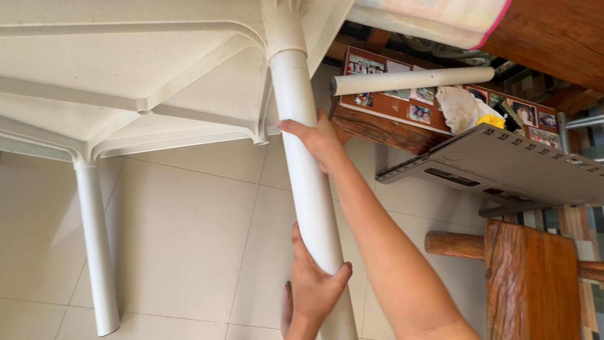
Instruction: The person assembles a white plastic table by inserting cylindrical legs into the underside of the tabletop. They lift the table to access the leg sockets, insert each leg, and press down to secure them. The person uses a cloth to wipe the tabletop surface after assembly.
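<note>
A white plastic table [126,69] lay overturned, its ribbed underside facing the camera. Both hands were on one white tubular leg [308,182], which ran from its socket at the table's corner near the top of the view down to the bottom edge, its long axis nearly vertical in the picture and leaning slightly to the right at the lower end. The right hand [319,141] was higher, its grip wrapped around the leg just below the socket. The left hand [311,286] held the leg lower down, thumb on one side and fingers curled behind. A second leg [97,245] stood at the left, roughly parallel. To the right, a brown pinboard [434,104] carried small rectangular colour photographs, with a loose white tube [412,80] lying across it, a grey perforated panel [503,167] below and a wooden stool [531,277] near it. The floor [189,220] was pale tile.
</note>
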